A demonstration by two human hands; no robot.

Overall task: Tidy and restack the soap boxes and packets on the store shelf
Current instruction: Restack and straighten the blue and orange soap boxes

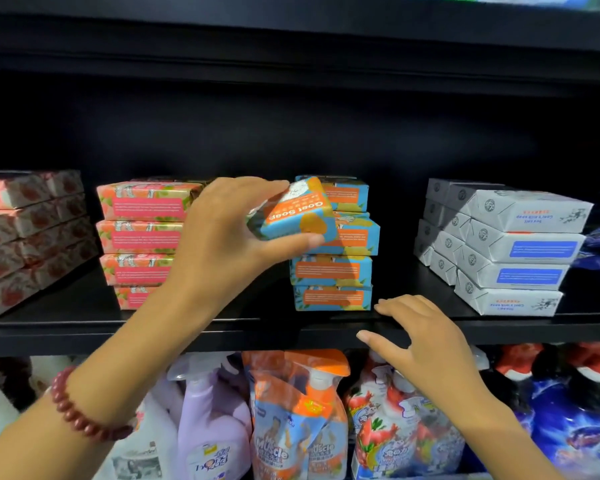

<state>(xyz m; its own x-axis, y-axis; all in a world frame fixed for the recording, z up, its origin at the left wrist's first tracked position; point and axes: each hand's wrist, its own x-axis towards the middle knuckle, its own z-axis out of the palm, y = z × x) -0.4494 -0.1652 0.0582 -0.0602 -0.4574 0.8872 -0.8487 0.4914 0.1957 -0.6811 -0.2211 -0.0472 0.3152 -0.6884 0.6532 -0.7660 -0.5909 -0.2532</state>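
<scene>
my left hand (222,233) grips a tilted box (297,216) against the top left of the blue stack (333,271); my right hand (420,336), spread, hovers lower by the shelf (84,336) edge.

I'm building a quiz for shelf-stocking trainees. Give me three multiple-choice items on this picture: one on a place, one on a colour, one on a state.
1. Where do the white soap boxes stand relative to the blue-and-orange stack?
A) to its left
B) to its right
C) one level lower

2. What colour is the bracelet on the left wrist?
A) green
B) dark red
C) yellow

3. How is the Goat Soap box in the left hand?
A) lying flat
B) torn open
C) tilted, gripped between fingers and thumb

Answers:
1 B: the white boxes sit right of the stack on the same shelf.
2 B: its beads are dark red.
3 C: the box hangs at an angle by the stack's top, thumb under it, fingers over it.
</scene>
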